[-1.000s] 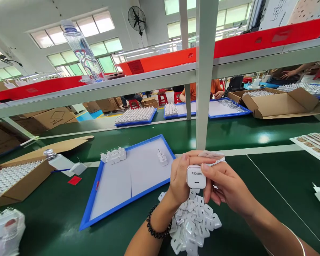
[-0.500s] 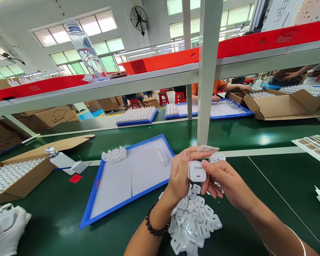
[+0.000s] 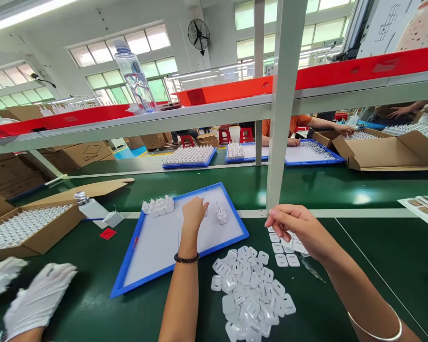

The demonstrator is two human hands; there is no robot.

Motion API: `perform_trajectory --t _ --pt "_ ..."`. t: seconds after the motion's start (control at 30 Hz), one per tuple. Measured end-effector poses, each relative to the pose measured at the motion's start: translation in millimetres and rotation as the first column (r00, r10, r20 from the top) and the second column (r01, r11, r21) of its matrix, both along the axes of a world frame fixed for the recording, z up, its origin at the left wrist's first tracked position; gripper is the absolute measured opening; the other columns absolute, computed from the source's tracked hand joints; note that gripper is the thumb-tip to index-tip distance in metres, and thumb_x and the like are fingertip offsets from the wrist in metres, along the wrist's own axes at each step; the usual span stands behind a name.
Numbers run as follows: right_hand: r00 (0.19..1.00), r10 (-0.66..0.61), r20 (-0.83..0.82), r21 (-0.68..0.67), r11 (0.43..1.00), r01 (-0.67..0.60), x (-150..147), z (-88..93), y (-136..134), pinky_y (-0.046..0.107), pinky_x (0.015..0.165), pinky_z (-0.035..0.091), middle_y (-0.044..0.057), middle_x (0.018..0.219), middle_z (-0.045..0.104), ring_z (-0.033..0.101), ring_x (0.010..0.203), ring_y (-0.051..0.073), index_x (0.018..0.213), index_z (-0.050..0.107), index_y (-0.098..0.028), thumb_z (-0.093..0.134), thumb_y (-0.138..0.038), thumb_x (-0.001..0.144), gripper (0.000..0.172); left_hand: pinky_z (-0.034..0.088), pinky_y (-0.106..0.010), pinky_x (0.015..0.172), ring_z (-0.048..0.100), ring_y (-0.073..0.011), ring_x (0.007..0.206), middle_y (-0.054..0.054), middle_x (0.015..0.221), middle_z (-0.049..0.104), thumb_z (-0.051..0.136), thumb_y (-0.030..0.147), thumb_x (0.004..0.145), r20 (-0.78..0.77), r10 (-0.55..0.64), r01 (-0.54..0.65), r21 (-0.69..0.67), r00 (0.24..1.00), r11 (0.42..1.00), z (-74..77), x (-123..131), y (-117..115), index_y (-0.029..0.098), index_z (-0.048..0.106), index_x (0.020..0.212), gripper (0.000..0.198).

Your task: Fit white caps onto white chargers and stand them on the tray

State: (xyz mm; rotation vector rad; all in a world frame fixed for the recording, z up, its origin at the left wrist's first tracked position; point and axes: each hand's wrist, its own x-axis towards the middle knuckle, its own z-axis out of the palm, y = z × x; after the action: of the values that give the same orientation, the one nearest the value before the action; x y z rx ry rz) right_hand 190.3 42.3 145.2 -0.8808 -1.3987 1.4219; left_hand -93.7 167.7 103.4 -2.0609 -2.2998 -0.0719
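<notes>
My left hand [image 3: 194, 213] reaches over the blue-rimmed tray [image 3: 146, 280], its fingers closed on a white plug charger [image 3: 206, 212] that shows only in part beyond the fingertips. Beside it on the tray stands another white charger [image 3: 221, 214] with its prongs up. A group of chargers [image 3: 158, 205] sits at the tray's far left corner. My right hand [image 3: 294, 228] hovers above flat white square pieces [image 3: 281, 260] with small print; its fingers are loosely curled, with nothing visible in them. Between my forearms lies a heap of white rounded-square pieces [image 3: 251, 294].
A co-worker's white-gloved hands [image 3: 39, 294] are at the lower left. Behind them stands a carton [image 3: 53, 232] of chargers, near a white pump bottle [image 3: 92, 209] and a red square [image 3: 108, 233]. A shelf post [image 3: 280, 118] rises ahead. Clear film [image 3: 312, 269] lies by the printed pieces.
My left hand has moved left and away from me to the tray with the charger. My right hand has let go of it and stays over the printed pieces. The gloved hands have moved farther into view.
</notes>
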Motion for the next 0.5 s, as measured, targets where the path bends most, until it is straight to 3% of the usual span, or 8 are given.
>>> perform_trajectory --t 0.23,0.33,0.4,0.43,0.5 --pt "0.997 -0.08 -0.014 0.049 0.996 0.08 14.8 5.4 2.1 0.023 0.049 0.033 -0.002 0.054 0.053 0.043 0.048 0.008 0.069 0.07 -0.016 0.062 -0.046 0.089 0.037 0.055 -0.043 0.089 0.063 -0.0227 0.106 -0.01 0.124 0.06 0.06 0.034 0.094 -0.046 -0.053 0.048 -0.098 0.998 0.994 -23.0 3.2 5.9 0.016 0.057 0.124 0.035" --pt "0.968 -0.179 0.177 0.145 0.977 0.154 33.6 9.2 9.2 0.023 0.053 0.04 -0.001 0.06 0.057 0.05 0.053 0.01 0.074 0.069 -0.018 0.058 -0.047 0.09 0.035 0.055 -0.043 0.089 0.063 -0.0223 0.106 -0.01 0.123 0.06 0.059 0.034 0.094 -0.065 -0.101 0.093 -0.121 0.993 0.988 -26.4 11.8 9.0 0.016 0.057 0.123 0.035" --pt "0.824 -0.307 0.476 0.188 0.951 0.246 61.0 9.0 17.7 0.023 0.062 0.047 0.001 0.074 0.065 0.06 0.066 0.013 0.087 0.07 -0.02 0.059 -0.045 0.09 0.027 0.055 -0.043 0.089 0.064 -0.0221 0.104 -0.01 0.12 0.063 0.06 0.034 0.094 -0.083 -0.153 0.141 -0.129 0.985 0.982 -21.9 17.0 10.7 0.015 0.059 0.12 0.033" --pt "0.662 -0.365 0.655 0.186 0.926 0.327 79.7 7.5 21.5 0.023 0.069 0.049 0.001 0.086 0.068 0.063 0.077 0.014 0.097 0.07 -0.023 0.06 -0.043 0.09 0.024 0.054 -0.044 0.091 0.064 -0.0229 0.106 -0.01 0.119 0.064 0.062 0.034 0.092 -0.096 -0.177 0.165 -0.121 0.98 0.979 -17.3 18.6 11.2 0.014 0.061 0.116 0.031" --pt "0.461 -0.429 0.777 0.168 0.847 0.504 123.7 1.3 24.9 0.027 0.075 0.05 0.006 0.104 0.069 0.066 0.088 0.019 0.113 0.067 -0.021 0.069 -0.034 0.085 0.031 0.051 -0.05 0.094 0.064 -0.034 0.111 -0.014 0.118 0.068 0.072 0.026 0.078 -0.117 -0.229 0.223 -0.067 0.966 0.973 -4.2 19.3 10.8 0.013 0.069 0.104 0.029"
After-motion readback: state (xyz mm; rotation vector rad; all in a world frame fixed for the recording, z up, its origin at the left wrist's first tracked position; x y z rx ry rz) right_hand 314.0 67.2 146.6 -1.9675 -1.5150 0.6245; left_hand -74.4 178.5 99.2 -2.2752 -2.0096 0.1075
